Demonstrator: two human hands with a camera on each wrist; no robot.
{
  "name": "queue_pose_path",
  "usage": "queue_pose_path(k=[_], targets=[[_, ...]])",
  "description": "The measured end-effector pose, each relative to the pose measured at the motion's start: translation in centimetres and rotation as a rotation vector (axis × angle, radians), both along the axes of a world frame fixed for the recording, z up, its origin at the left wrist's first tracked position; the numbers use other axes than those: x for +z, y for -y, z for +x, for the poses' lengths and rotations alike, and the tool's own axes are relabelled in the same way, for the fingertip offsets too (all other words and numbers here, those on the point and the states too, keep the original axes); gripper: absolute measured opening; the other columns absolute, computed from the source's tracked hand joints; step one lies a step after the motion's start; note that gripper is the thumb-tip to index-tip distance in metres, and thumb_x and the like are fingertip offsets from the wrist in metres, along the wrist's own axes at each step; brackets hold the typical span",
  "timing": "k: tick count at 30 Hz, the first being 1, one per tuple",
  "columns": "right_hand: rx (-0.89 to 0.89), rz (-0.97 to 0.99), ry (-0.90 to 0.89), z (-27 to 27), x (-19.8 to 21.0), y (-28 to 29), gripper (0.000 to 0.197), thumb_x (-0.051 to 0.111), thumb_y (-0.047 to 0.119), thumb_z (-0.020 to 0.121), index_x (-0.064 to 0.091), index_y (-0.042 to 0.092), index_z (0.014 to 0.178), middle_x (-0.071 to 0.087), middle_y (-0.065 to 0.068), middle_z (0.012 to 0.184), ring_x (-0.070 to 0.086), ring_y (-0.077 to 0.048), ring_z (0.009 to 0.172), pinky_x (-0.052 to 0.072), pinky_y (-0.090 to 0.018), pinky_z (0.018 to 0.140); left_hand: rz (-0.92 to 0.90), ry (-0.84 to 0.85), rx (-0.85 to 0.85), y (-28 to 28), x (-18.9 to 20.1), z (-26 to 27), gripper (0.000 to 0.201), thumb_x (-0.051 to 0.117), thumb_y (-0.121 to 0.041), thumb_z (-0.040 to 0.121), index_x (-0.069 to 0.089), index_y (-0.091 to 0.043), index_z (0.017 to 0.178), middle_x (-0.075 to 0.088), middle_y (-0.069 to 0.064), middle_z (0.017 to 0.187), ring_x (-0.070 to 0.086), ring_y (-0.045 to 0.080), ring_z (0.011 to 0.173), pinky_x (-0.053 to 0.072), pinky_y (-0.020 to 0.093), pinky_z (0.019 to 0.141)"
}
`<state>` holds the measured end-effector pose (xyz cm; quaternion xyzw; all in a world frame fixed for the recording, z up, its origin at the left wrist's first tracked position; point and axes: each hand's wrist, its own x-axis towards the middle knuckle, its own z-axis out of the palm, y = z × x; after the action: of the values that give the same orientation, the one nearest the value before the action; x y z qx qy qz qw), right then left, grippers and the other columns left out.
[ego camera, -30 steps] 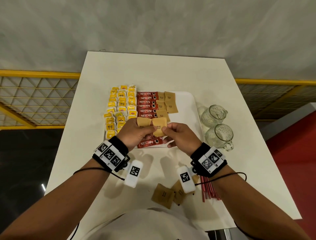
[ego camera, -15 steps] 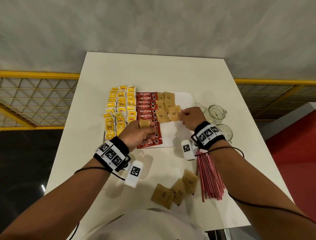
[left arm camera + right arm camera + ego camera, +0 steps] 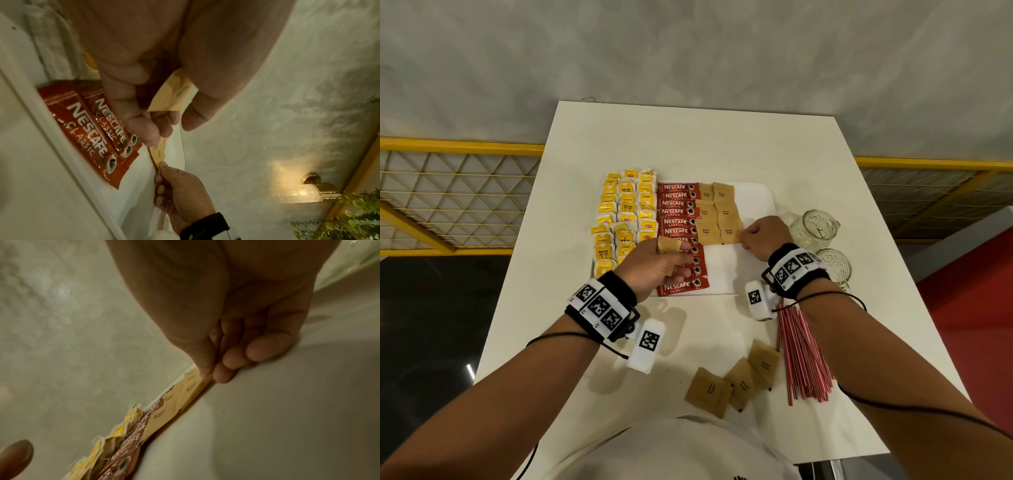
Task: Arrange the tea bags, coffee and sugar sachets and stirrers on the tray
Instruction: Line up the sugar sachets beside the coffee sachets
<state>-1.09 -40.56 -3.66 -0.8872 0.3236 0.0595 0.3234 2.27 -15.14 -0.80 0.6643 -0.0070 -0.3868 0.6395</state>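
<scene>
A white tray (image 3: 753, 205) holds yellow tea bags (image 3: 625, 216) at the left, red coffee sachets (image 3: 676, 212) in the middle and brown sugar sachets (image 3: 717, 214) to their right. My right hand (image 3: 760, 236) pinches the right edge of the nearest brown sugar sachet (image 3: 729, 233) lying on the tray, thumb and fingertip (image 3: 221, 376) on its corner. My left hand (image 3: 657, 263) hovers over the near coffee sachets and holds another brown sugar sachet (image 3: 174, 94) between thumb and fingers. Red stirrers (image 3: 803, 356) lie on the table at the near right.
Three loose brown sugar sachets (image 3: 736, 380) lie on the white table (image 3: 688, 137) near its front edge. Two glass mugs (image 3: 813, 228) stand to the right of the tray. A yellow railing runs along both sides behind the table.
My right hand carried a sugar sachet from the left hand up and right, and set it down in the sugar rows. The left hand stayed with its own sachet.
</scene>
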Motion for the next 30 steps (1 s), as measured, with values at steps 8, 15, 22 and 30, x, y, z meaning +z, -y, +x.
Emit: queue_pose_path(k=[8,15,22,30], targets=[[0.071,-0.055,-0.050,0.1,-0.3,0.4,0.052,0.065,0.042,0.093,0.059,0.011,0.051,0.055,-0.001,0.051,0.051,-0.019,0.050,0.043,-0.030,0.058,-0.102,-0.099,-0.002,-0.3,0.4,0.4,0.030,0.054,-0.003,0.095,0.064,-0.008,0.123,0.072,0.018,0.115,0.071,0.032,0.098,0.058,0.042,0.087],[0.276,0.128,0.141,-1.4,3.0,-2.6,0.022,0.062,0.034,0.098,0.067,0.020,0.081,0.065,0.005,0.070,0.059,-0.003,0.056,0.047,-0.023,0.059,-0.271,-0.276,0.000,-0.8,0.8,0.6,0.044,0.030,-0.004,0.096,0.055,-0.004,0.133,0.067,0.021,0.126,0.065,0.041,0.115,0.056,0.048,0.094],[0.481,0.377,0.189,-4.5,5.4,-7.5,0.033,0.063,0.033,0.099,0.073,0.006,0.082,0.066,-0.005,0.067,0.055,-0.008,0.052,0.045,-0.018,0.054,-0.299,-0.214,-0.036,-0.7,1.0,-0.2,0.043,0.032,-0.015,0.101,0.063,-0.008,0.130,0.067,0.011,0.129,0.062,0.028,0.118,0.043,0.048,0.107],[0.359,0.573,0.254,-5.5,4.1,-8.8,0.024,0.067,0.027,0.097,0.067,0.008,0.081,0.062,-0.013,0.065,0.054,-0.021,0.058,0.044,-0.028,0.052,-0.290,-0.139,-0.101,-0.3,1.1,-0.8,0.038,0.040,-0.008,0.101,0.061,-0.012,0.132,0.064,0.017,0.132,0.061,0.032,0.120,0.050,0.046,0.101]])
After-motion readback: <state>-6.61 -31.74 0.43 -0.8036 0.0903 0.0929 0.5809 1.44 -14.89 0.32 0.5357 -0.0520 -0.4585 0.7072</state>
